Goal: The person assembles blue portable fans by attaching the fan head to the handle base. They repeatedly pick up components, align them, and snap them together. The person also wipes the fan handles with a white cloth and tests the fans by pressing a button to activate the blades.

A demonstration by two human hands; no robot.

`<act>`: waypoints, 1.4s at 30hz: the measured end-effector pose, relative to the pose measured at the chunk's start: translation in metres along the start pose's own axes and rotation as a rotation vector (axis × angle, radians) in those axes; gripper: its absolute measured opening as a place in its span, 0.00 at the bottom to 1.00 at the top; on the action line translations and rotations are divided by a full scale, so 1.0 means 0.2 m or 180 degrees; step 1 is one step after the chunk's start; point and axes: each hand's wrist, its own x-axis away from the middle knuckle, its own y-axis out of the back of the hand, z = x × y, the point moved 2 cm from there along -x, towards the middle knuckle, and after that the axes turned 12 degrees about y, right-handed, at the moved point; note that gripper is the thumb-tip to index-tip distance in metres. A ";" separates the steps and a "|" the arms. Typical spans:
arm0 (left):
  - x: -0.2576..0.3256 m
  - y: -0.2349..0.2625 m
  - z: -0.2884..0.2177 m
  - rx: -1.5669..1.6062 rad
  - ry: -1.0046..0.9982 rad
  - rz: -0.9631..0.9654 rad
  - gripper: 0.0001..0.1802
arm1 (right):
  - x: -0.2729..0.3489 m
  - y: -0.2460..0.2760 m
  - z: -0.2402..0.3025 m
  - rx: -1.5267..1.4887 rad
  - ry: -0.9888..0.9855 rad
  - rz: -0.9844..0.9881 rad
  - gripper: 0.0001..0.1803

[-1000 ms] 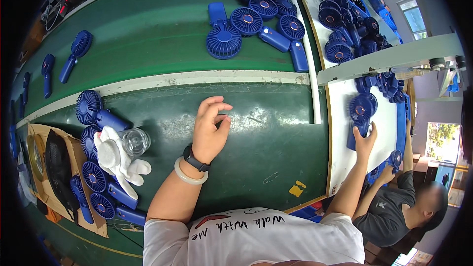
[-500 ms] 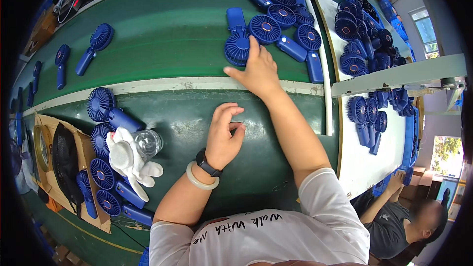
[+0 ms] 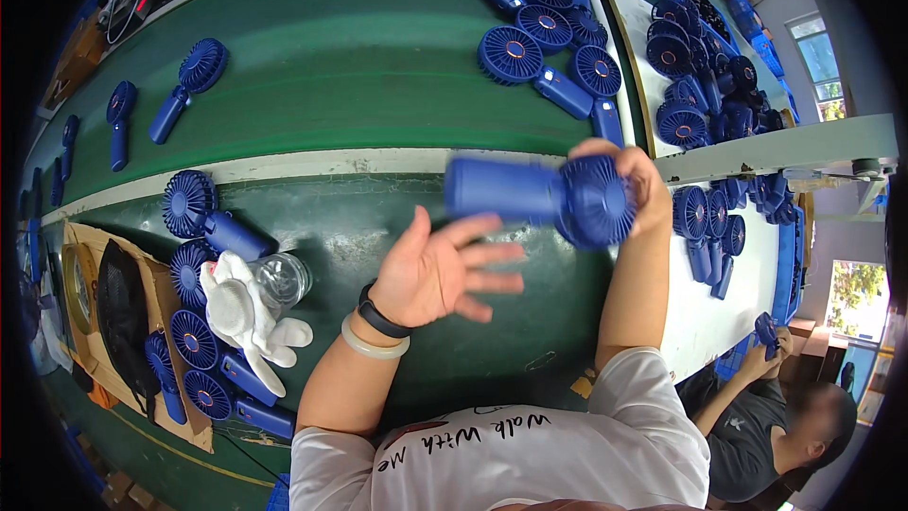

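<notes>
A blue handheld fan [image 3: 594, 201] is gripped at its round head by my right hand [image 3: 645, 191], its handle pointing left and slightly blurred. Below that handle, my left hand [image 3: 437, 270] is open, palm up with fingers spread and nothing in it. A dark watch and a pale bangle circle my left wrist. Beyond my right hand, several blue fans [image 3: 511, 55] lie clustered at the far right of the green conveyor belt [image 3: 350, 66]. To the left of my left hand stands a clear plastic jar [image 3: 282, 279] beside a white glove [image 3: 248, 312].
More fans [image 3: 200, 341] lie at the left of the dark green worktop, next to a cardboard piece [image 3: 194, 407] with a black pouch [image 3: 125, 312]. A white side table [image 3: 738, 308] on the right carries piled fans. Another person [image 3: 771, 435] sits at the lower right, handling a fan.
My right hand has taken a fan from the belt's cluster and brought it right and nearer, over the worktop. My left hand has opened from a loose curl, fingers spreading.
</notes>
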 end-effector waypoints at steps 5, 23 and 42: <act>0.02 0.03 0.07 -0.0013 0.0943 0.0323 0.41 | -0.09 -0.06 -0.06 -0.0435 -0.0391 0.1453 0.38; 0.03 0.08 0.00 -0.1713 -0.1458 -0.1221 0.34 | -0.34 0.09 -0.45 0.6858 -0.1069 0.0134 0.37; 0.01 0.06 0.03 -0.2772 -0.2584 -0.2052 0.23 | 0.02 -0.42 -0.42 -0.0730 -0.0454 -0.1411 0.41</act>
